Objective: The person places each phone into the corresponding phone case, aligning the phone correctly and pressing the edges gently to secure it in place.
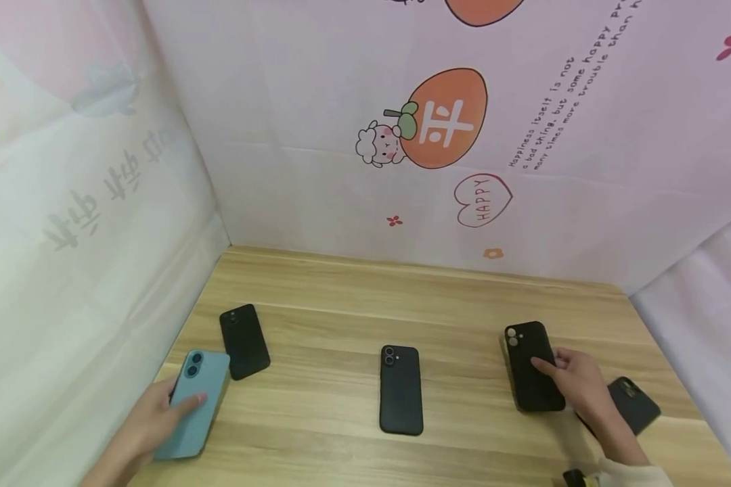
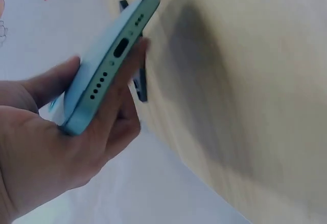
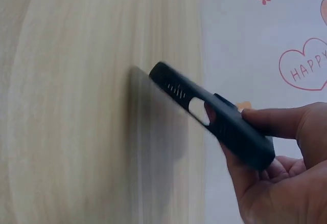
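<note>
In the head view my left hand (image 1: 158, 412) grips a light blue phone (image 1: 196, 402), thumb across its back and two lenses at the top. The left wrist view shows the phone's bottom edge (image 2: 110, 65), with port and speaker holes, raised over the table. My right hand (image 1: 581, 382) holds a black phone case (image 1: 531, 372) by its right side, thumb on the back. Through the case's bottom cutout (image 3: 199, 110), in the right wrist view, pale background shows. That case is tilted above the table.
On the wooden table (image 1: 317, 297) lie a black phone or case (image 1: 245, 341) beyond the left hand, a black phone-shaped item (image 1: 401, 392) mid-table, and a dark case (image 1: 636, 406) partly behind the right forearm. A printed cloth (image 1: 304, 182) stands behind, with white cloth at both sides.
</note>
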`<state>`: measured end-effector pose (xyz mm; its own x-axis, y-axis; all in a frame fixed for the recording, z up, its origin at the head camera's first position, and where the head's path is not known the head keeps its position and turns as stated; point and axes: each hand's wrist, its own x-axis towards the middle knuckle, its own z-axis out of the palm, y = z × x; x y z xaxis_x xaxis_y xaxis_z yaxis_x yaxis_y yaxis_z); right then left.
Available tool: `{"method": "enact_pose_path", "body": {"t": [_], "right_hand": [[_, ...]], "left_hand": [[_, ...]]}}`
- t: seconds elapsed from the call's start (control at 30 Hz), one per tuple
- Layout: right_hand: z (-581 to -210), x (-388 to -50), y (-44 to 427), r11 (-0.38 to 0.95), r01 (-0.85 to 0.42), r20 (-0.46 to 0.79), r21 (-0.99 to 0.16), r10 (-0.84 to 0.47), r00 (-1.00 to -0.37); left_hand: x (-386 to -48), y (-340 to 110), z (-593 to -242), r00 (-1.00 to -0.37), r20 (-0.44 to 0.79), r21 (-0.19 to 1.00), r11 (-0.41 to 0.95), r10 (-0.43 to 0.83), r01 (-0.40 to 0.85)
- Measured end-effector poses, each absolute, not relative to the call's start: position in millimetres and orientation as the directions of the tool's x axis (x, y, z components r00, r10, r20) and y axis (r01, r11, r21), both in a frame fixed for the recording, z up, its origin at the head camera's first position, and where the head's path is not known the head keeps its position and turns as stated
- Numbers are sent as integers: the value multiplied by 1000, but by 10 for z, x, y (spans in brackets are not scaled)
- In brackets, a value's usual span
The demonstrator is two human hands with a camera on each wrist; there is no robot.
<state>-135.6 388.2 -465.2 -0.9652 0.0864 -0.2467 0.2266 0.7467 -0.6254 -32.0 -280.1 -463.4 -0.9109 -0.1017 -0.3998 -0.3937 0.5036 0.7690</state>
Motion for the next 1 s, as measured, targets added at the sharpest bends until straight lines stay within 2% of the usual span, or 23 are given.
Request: {"method": "enact_pose_path", "body": {"t": [0.13, 0.33, 0.5, 0.8, 1.0], "right_hand": [[-4590, -1363, 3810, 745, 202, -228, -636, 68, -971], [-4522, -1336, 3633, 595, 202, -229, -778, 30, -973], [-4471, -1332, 3466, 546, 169, -187, -821, 22, -982], [-4332, -1279, 3112, 499, 107, -155, -860, -54, -987], [-4250, -1236, 2861, 412, 73, -129, -908, -111, -985]], "left_hand": [[-343, -2726, -4561, -923, -370, 806, 457, -107, -376], [-419, -2532, -4514, -927, -360, 883, 284, -105, -375], [-559, -2251, -4478, -937, -347, 934, 77, -21, -348], [-763, -1773, -4446, -942, -321, 941, -82, 99, -329], [-879, -1464, -4499, -941, -295, 932, -165, 166, -322]]}}
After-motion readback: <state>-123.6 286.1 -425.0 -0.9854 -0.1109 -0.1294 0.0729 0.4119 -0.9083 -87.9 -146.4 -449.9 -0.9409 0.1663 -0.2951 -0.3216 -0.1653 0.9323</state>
